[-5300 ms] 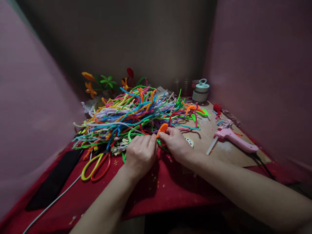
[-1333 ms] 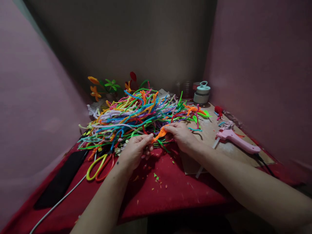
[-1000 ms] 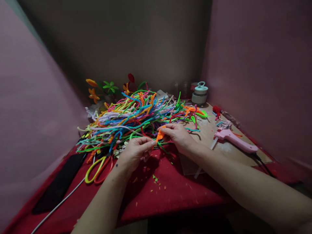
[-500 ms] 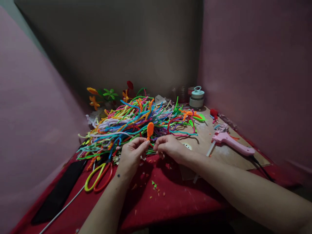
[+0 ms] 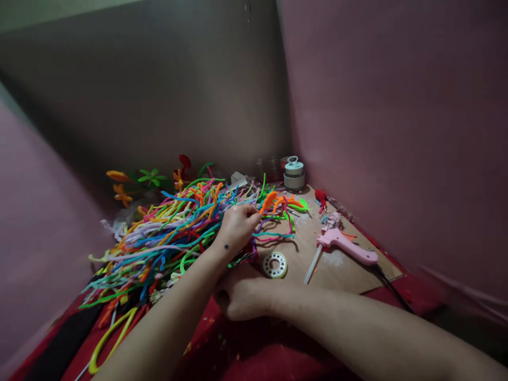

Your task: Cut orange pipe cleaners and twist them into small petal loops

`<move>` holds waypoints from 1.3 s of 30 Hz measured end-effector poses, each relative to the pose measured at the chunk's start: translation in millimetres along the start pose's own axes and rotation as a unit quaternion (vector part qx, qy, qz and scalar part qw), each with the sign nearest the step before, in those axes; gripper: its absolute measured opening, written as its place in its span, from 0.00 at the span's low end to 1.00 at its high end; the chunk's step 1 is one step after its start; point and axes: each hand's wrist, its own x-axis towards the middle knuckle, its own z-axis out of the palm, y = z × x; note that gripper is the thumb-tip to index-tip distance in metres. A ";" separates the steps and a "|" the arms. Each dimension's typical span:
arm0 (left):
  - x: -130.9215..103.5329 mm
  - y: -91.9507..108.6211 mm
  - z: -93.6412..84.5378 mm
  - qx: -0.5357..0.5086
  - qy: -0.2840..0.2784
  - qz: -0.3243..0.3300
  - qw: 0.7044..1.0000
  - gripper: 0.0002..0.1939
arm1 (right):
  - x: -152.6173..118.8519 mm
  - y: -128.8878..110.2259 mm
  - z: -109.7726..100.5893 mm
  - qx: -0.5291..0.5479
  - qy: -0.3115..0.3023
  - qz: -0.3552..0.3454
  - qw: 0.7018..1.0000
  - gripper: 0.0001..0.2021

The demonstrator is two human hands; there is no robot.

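My left hand (image 5: 239, 225) is pinched on an orange fuzzy petal shape (image 5: 269, 201), over the right side of the pipe cleaner pile (image 5: 159, 233). Lower and nearer to me, my right hand (image 5: 242, 293) is closed with its fingers curled under; whether it holds anything is hidden. A white spool with holes (image 5: 275, 264) lies on the brown board just beyond my right wrist.
On the brown board (image 5: 353, 275) rests a pink glue gun (image 5: 349, 246) with a clear stick. A mint-lidded jar (image 5: 294, 174) stands at the back. Fuzzy flowers (image 5: 152, 177) are back left; yellow-handled scissors (image 5: 107, 338) lie front left.
My left hand has moved right and away from me with the orange petal shape. My right hand has dropped lower and closed up. The view has shifted, and the spool now shows fully.
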 end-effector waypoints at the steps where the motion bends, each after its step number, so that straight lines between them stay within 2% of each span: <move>1: 11.5 0.0 4.9 0.007 0.008 -0.003 1.000 0.11 | -0.4 1.3 -1.3 0.004 0.001 -0.002 1.000 0.12; 5: 50.2 -2.1 24.2 0.037 0.036 -0.008 0.999 0.11 | 0.1 9.9 -2.9 -0.003 0.018 0.016 1.000 0.13; 8: 66.7 -0.2 36.1 0.058 0.039 0.005 0.998 0.11 | 4.5 16.9 -0.6 -0.018 0.038 0.036 0.998 0.15; 14: 82.3 4.9 49.5 0.068 0.033 0.027 0.997 0.11 | 14.6 24.1 4.7 -0.037 0.065 0.049 0.996 0.17; 19: 81.1 1.8 48.3 0.023 0.030 0.009 0.999 0.09 | 11.5 22.7 4.3 0.010 0.086 0.073 0.994 0.15; 22: 68.4 0.3 39.8 -0.029 0.021 0.001 0.999 0.09 | 5.5 17.3 0.6 0.023 0.059 0.085 0.994 0.14; 24: 54.9 1.1 31.4 -0.063 0.015 0.000 0.998 0.09 | 2.2 12.6 -3.0 0.012 0.028 0.060 0.998 0.13; 27: 28.9 3.6 16.5 -0.124 0.000 0.005 0.992 0.09 | 0.5 6.6 -7.0 -0.001 0.005 0.025 1.000 0.13; 29: 9.6 3.8 5.6 -0.198 -0.018 0.020 0.980 0.09 | 1.0 4.5 -6.7 -0.007 0.004 0.030 1.000 0.13; 30: 0.0 2.9 -0.4 -0.210 -0.009 0.023 0.977 0.09 | 1.2 4.2 -5.6 -0.010 0.007 0.035 0.999 0.12; 34: -34.5 -9.4 -31.2 -0.185 0.072 0.000 0.980 0.08 | 0.1 6.9 3.6 -0.003 0.054 0.018 0.998 0.10; 37: -54.5 -27.5 -60.3 -0.167 0.155 -0.036 0.973 0.08 | -2.3 8.4 9.8 0.027 0.104 -0.017 0.994 0.09; 39: -65.4 -43.8 -77.9 -0.170 0.214 -0.068 0.960 0.08 | -3.6 7.5 11.7 0.043 0.110 -0.019 0.993 0.08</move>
